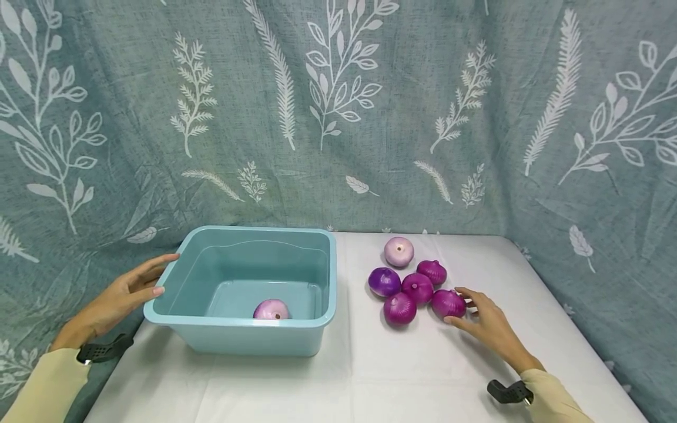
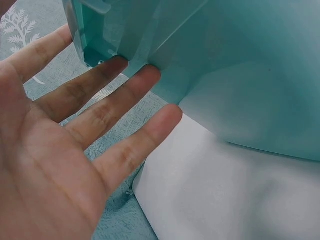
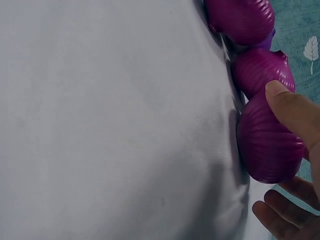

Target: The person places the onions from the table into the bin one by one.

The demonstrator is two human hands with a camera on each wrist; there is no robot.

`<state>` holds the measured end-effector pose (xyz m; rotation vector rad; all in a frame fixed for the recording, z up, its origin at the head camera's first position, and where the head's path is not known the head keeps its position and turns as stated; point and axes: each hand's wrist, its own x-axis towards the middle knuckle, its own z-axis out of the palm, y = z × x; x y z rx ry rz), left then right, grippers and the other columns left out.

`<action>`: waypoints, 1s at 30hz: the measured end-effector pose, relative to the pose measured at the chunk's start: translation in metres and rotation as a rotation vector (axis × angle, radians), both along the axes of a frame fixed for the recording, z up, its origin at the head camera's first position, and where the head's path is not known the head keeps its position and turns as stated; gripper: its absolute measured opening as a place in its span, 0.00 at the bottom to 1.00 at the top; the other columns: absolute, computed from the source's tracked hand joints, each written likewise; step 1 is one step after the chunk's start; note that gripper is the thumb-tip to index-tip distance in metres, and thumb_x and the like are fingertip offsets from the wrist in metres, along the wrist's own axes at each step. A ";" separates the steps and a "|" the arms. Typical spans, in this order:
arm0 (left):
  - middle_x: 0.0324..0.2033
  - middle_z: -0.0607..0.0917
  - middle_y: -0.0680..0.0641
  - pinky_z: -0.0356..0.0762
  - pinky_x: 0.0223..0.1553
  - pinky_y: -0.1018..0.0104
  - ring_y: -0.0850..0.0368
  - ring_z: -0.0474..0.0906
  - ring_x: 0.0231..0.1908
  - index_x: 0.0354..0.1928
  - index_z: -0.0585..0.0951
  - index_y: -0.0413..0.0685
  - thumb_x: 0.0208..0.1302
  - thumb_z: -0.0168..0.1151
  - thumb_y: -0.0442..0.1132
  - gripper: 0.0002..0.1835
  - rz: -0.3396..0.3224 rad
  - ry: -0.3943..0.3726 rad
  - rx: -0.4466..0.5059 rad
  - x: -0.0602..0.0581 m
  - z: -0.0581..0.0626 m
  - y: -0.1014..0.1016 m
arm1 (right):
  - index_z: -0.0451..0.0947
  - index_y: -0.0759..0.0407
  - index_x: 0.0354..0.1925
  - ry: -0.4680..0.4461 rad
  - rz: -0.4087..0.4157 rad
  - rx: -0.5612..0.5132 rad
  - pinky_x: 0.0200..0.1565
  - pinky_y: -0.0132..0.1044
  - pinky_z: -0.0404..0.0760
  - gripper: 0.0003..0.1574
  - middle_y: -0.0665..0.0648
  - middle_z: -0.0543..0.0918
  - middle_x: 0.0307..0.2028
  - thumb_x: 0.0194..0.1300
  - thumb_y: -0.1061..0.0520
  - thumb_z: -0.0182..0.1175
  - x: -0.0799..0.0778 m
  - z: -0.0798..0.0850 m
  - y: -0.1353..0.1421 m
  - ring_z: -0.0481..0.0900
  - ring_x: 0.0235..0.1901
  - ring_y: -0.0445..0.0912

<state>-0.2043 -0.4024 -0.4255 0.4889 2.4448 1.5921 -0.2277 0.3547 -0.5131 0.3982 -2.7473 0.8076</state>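
My left hand point(image 1: 124, 294) is at the left end of a light-blue plastic basin point(image 1: 254, 338), fingers extended along its rim and outer side. In the left wrist view those fingertips point(image 2: 170, 116) lie against the basin's wall. One pale purple onion point(image 1: 271, 309) sits inside, partly hidden by the front rim. To the right, my right hand point(image 1: 486, 323) has its thumb and fingers around a red onion point(image 1: 448, 304) on the table. In the right wrist view the thumb point(image 3: 287, 106) overlaps that onion, with the lower fingers curled beside it.
Beside the held onion are several other onions: magenta ones point(image 1: 418, 288), a darker violet one point(image 1: 384, 282) and a pale one point(image 1: 399, 252) at the back. A white cloth covers the table point(image 1: 423, 376). Behind hangs a blue-green leaf-patterned curtain point(image 1: 370, 170).
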 end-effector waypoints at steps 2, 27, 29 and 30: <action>0.80 0.51 0.51 0.61 0.71 0.37 0.48 0.47 0.78 0.83 0.51 0.63 0.83 0.48 0.36 0.34 0.001 -0.003 0.006 0.000 0.000 0.001 | 0.72 0.63 0.69 -0.005 0.003 -0.004 0.46 0.54 0.85 0.49 0.66 0.79 0.58 0.59 0.42 0.77 -0.002 -0.002 0.001 0.82 0.47 0.57; 0.80 0.50 0.48 0.50 0.68 0.22 0.25 0.37 0.76 0.83 0.52 0.64 0.82 0.50 0.35 0.35 0.005 -0.021 0.017 0.000 0.002 0.002 | 0.73 0.63 0.67 -0.059 -0.040 -0.055 0.45 0.54 0.87 0.49 0.69 0.81 0.57 0.57 0.41 0.78 -0.002 0.003 0.006 0.86 0.44 0.59; 0.80 0.51 0.48 0.50 0.68 0.23 0.26 0.38 0.76 0.83 0.52 0.64 0.82 0.50 0.35 0.35 0.006 -0.017 0.015 0.000 0.002 0.002 | 0.72 0.63 0.67 -0.048 -0.035 -0.062 0.46 0.53 0.87 0.48 0.69 0.81 0.56 0.58 0.42 0.78 -0.002 0.005 0.006 0.86 0.45 0.59; 0.80 0.51 0.48 0.52 0.69 0.25 0.31 0.41 0.78 0.83 0.52 0.64 0.82 0.50 0.35 0.35 0.007 -0.014 0.009 0.000 0.002 0.002 | 0.73 0.64 0.67 -0.041 -0.031 -0.066 0.46 0.53 0.87 0.48 0.69 0.81 0.56 0.58 0.43 0.78 -0.003 0.006 0.006 0.86 0.44 0.60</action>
